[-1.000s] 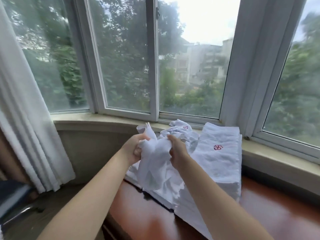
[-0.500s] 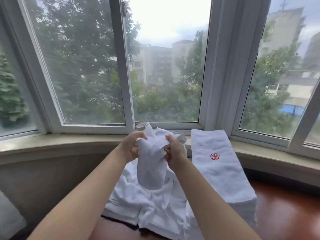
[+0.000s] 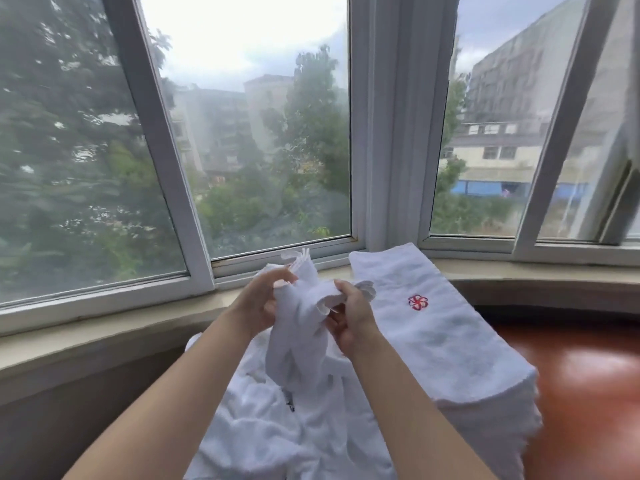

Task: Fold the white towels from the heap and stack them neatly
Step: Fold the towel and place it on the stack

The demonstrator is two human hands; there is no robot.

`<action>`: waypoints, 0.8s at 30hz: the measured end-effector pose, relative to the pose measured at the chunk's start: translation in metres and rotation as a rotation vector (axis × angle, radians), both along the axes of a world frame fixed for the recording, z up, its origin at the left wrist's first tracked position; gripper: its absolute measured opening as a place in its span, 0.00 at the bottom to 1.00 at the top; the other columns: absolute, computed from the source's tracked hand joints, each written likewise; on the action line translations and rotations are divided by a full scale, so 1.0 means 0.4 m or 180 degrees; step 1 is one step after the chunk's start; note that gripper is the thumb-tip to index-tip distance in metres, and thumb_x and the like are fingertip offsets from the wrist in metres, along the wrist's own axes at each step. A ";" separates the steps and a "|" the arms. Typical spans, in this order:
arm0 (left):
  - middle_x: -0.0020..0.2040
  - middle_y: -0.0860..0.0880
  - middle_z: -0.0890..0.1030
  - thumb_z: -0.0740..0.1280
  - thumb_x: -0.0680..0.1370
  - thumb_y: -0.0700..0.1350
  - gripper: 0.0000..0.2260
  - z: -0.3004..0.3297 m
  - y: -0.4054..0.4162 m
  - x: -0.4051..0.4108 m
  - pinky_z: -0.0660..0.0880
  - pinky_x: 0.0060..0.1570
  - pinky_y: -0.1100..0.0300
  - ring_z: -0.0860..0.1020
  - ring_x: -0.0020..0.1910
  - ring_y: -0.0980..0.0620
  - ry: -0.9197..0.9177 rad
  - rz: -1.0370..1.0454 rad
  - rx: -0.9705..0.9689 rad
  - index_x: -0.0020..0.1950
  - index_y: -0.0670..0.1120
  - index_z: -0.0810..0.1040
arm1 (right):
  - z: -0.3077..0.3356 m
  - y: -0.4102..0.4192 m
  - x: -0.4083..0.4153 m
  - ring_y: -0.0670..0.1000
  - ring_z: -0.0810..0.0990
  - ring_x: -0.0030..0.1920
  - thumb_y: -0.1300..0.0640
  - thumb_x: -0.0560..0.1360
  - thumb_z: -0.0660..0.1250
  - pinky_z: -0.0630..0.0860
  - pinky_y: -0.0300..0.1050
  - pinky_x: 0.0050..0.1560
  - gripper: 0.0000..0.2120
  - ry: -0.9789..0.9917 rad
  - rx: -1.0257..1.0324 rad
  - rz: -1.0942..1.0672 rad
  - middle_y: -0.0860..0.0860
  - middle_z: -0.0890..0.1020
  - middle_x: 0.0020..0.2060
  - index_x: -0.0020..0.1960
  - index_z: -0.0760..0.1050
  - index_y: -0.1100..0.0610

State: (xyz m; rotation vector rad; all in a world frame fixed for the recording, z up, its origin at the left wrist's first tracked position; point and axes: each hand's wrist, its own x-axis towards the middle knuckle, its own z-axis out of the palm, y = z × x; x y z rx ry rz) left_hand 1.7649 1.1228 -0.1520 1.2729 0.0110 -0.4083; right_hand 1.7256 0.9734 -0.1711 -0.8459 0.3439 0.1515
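Note:
A crumpled white towel (image 3: 298, 344) hangs in the air between my hands, above the heap. My left hand (image 3: 261, 301) pinches its upper left part, where a fringed corner sticks up. My right hand (image 3: 349, 315) grips a bunched fold on its right side. Below them lies the loose heap of white towels (image 3: 263, 431). To the right stands a tall stack of folded white towels (image 3: 446, 344); the top one carries a red flower emblem (image 3: 417, 302).
The towels lie on a reddish-brown polished surface (image 3: 585, 393) inside a bay window. A beige sill (image 3: 104, 337) curves round behind it. White window frames (image 3: 391, 133) and glass stand close behind the towels.
The view has swung to the right and down, so the curtain at the left is out of sight. Both hands have kept hold of the towel and shifted their grip along its edge.

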 end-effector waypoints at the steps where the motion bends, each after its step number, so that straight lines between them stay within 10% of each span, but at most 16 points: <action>1: 0.46 0.45 0.60 0.63 0.71 0.38 0.17 0.005 0.014 0.004 0.41 0.46 0.51 0.53 0.40 0.51 -0.0108 -0.0149 -0.0020 0.60 0.46 0.71 | 0.000 0.026 -0.002 0.49 0.78 0.26 0.56 0.77 0.65 0.74 0.39 0.27 0.05 0.0016 0.0019 -0.0151 0.53 0.77 0.32 0.43 0.73 0.57; 6: 0.48 0.40 0.71 0.58 0.74 0.34 0.22 0.048 0.080 0.041 0.63 0.36 0.56 0.69 0.38 0.47 -0.0307 -0.0657 0.0016 0.66 0.46 0.75 | 0.033 0.133 -0.004 0.51 0.77 0.31 0.56 0.77 0.64 0.73 0.41 0.30 0.05 -0.0003 0.0059 -0.0812 0.53 0.77 0.33 0.45 0.73 0.58; 24: 0.36 0.44 0.80 0.54 0.74 0.33 0.18 0.264 -0.212 0.188 0.74 0.28 0.64 0.78 0.30 0.50 -0.0436 -0.1797 0.0160 0.54 0.44 0.80 | 0.179 -0.103 0.063 0.47 0.79 0.25 0.57 0.79 0.62 0.73 0.36 0.25 0.07 -0.0580 0.0111 -0.1863 0.51 0.78 0.26 0.44 0.74 0.58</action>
